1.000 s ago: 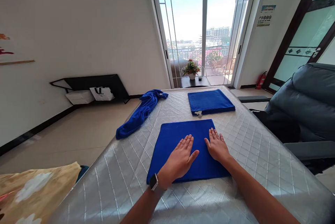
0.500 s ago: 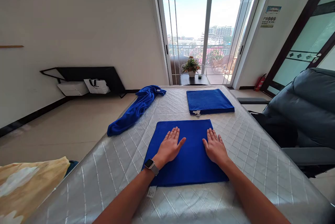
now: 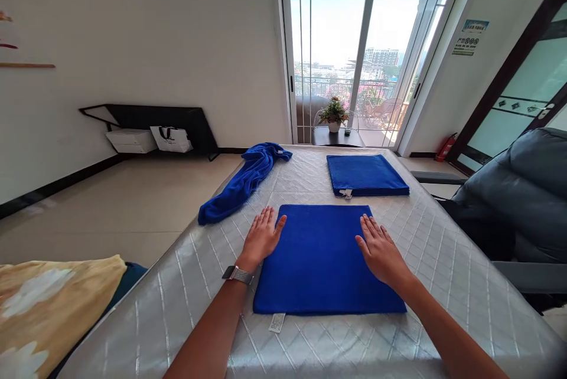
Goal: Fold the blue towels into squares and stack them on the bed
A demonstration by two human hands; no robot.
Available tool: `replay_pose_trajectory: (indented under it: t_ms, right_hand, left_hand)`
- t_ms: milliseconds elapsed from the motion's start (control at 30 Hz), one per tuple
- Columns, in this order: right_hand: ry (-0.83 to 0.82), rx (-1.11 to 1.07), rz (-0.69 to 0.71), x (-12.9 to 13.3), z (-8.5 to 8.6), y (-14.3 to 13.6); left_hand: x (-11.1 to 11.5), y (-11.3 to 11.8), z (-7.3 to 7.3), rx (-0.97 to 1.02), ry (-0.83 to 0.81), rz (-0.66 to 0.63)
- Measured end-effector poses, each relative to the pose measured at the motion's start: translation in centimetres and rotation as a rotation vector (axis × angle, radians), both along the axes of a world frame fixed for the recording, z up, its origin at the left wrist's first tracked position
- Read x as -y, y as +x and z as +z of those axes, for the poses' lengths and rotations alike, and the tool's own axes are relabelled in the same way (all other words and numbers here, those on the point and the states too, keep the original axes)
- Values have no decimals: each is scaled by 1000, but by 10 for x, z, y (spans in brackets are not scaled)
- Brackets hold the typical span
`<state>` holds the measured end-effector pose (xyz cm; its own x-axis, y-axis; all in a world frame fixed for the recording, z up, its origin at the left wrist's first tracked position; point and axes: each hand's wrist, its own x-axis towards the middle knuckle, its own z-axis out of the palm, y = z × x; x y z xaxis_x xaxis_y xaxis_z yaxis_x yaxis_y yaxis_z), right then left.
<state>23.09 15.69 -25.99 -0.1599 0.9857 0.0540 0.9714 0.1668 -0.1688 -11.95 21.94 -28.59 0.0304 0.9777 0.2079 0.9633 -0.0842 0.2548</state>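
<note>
A blue cloth (image 3: 321,270), folded into a flat rectangle, lies in front of me on the silver quilted table cover (image 3: 341,346). A white tag (image 3: 277,323) pokes out from its near left edge. My left hand (image 3: 261,237), with a watch on the wrist, is at the cloth's left edge, fingers stretched out. On the right edge rests my right hand (image 3: 381,250), flat with its fingers extended. Neither hand grips anything. Beyond lies a neat stack of folded blue cloths (image 3: 367,173). A crumpled blue cloth (image 3: 248,181) lies at the far left edge.
A dark armchair (image 3: 522,190) stands close on the right. A yellow blanket (image 3: 57,308) is low at the left. By the glass door stands a small table with a potted plant (image 3: 333,114). A black rack (image 3: 163,119) leans near the left wall.
My left hand has moved left, from on top of the folded cloth to its left edge. My right hand stays near the right edge. The view has shifted slightly left.
</note>
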Motion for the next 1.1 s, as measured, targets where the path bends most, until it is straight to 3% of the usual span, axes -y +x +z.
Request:
replay_pose_trajectory:
  t_ms: [167, 300, 467, 633, 767, 900, 1000, 1100]
  right_hand:
    - [-32, 37, 8, -42, 15, -11]
    - [-41, 62, -72, -81, -6, -5]
    - [-50, 33, -123, -96, -39, 6]
    - [-39, -3, -107, -96, -42, 8]
    - [-24, -29, -108, -96, -38, 6]
    - [-14, -44, -95, -94, -34, 7]
    - [-27, -22, -74, -92, -34, 10]
    - [-51, -3, -38, -91, -34, 13]
  left_hand:
    - [2, 7, -5, -44, 9, -75]
    - [2, 6, -10, -53, -6, -91]
    - [1, 4, -12, -62, -10, -82]
    - [3, 21, -4, -63, 37, -90]
    - [6, 70, 7, -94, 56, -287]
    - [-7, 150, 14, -150, 90, -541]
    - [-26, 210, 12, -125, 59, -579]
    - [-41, 245, 5, -102, -3, -559]
